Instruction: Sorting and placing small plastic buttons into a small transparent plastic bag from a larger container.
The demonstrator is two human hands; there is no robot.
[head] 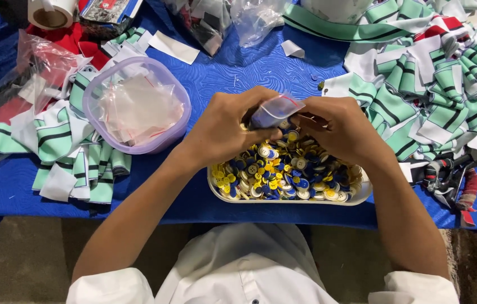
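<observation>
My left hand (233,126) and my right hand (340,129) meet over a white tray (362,194) heaped with blue, yellow and white buttons (283,171). Between them they hold a small clear zip bag (275,110) with a red seal strip; my left hand grips its lower part, and my right hand's fingers pinch its upper edge. Something blue shows through the bag. Both hands hover just above the button pile, near the tray's far side.
A translucent lilac tub (137,107) with empty small zip bags stands at left. Green, white and black striped fabric pieces lie at left (69,152) and in a big heap at right (435,84). Blue cloth (238,67) covers the table. A tape roll (52,12) lies far left.
</observation>
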